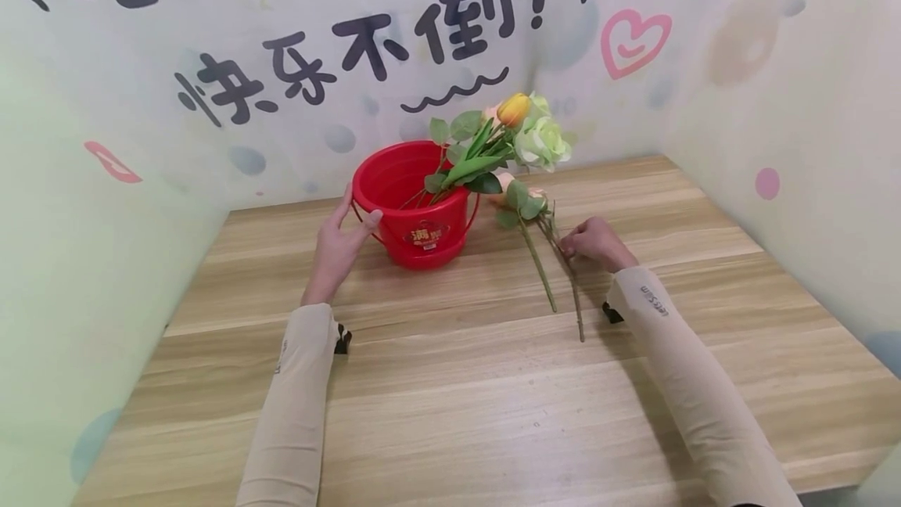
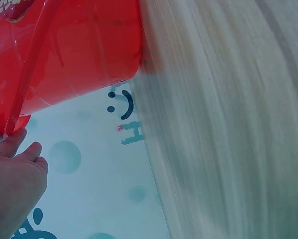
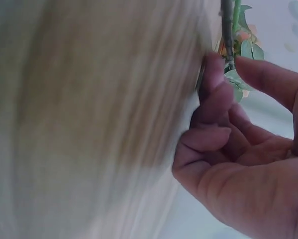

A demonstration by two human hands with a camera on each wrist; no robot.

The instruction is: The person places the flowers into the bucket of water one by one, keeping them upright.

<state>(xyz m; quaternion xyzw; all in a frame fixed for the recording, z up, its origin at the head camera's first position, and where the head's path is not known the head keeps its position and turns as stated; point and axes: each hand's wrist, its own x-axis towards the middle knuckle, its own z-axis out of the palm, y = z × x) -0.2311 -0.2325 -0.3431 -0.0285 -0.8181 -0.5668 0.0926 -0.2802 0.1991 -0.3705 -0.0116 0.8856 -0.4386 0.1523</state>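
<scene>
A red plastic bucket (image 1: 422, 237) stands upright at the back of the table, held at its left rim by my left hand (image 1: 339, 245). In the left wrist view those fingertips (image 2: 13, 144) are at the rim beside the red handle (image 2: 27, 74). Leaning out over the bucket's right side are a yellow-orange tulip (image 1: 514, 110) and pale green roses (image 1: 542, 143), their stems inside. My right hand (image 1: 594, 243) pinches a brownish flower stem (image 1: 576, 300) between thumb and forefinger. Beside it lies a green-stemmed flower (image 1: 538, 264); peach blooms (image 1: 503, 186) show near the bucket.
The wood-grain table (image 1: 450, 413) meets a printed wall (image 1: 296, 155) right behind the bucket. Another wall (image 1: 795, 124) runs along the right side. The bucket's handle hangs down around its front and right side.
</scene>
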